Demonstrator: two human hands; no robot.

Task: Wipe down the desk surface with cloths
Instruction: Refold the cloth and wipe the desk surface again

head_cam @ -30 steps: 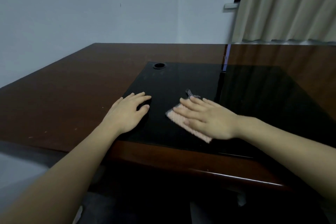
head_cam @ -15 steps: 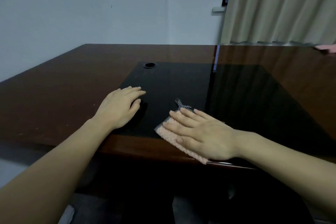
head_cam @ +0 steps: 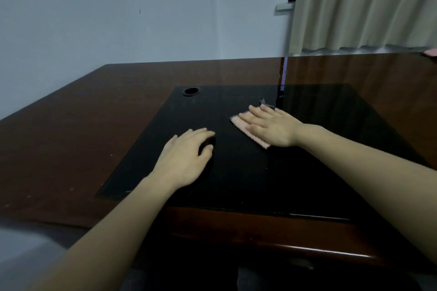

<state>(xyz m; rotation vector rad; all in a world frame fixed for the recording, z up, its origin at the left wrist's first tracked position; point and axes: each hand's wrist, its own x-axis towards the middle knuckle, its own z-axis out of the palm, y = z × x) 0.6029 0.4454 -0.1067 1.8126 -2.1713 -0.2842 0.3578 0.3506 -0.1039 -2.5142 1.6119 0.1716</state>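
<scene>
A dark reddish-brown wooden desk (head_cam: 71,139) is seen, its polished top reflecting the curtain at the far right. Set into it is one black glossy panel (head_cam: 236,172), taken here as the landmark. At the panel's far left corner one round cable hole (head_cam: 191,91) is cut.

On the left part of the panel, toward its middle, the left hand (head_cam: 186,160) is laid palm down. Its fingers are loosely bent and relaxed, touching the surface, and nothing is held by it.

To the right of that hand, on the far middle part of the panel, one cloth (head_cam: 246,129) is spread flat. It is pale pink with a ribbed or waffle-like texture, and a small dark patterned tag or corner (head_cam: 264,103) sticks out at its far edge. Most of the cloth is covered by the right hand (head_cam: 272,125), which is pressed flat on it with straight, slightly spread fingers; the cloth is not gripped, only pressed down. A strip of pink is left visible at the near-left edge of the hand.

Beyond the panel's far right corner, at the desk's far right edge, a small part of one second pink item (head_cam: 430,57) is seen; whether it is a cloth cannot be told.

Two hands, one panel and one hole are counted.
</scene>
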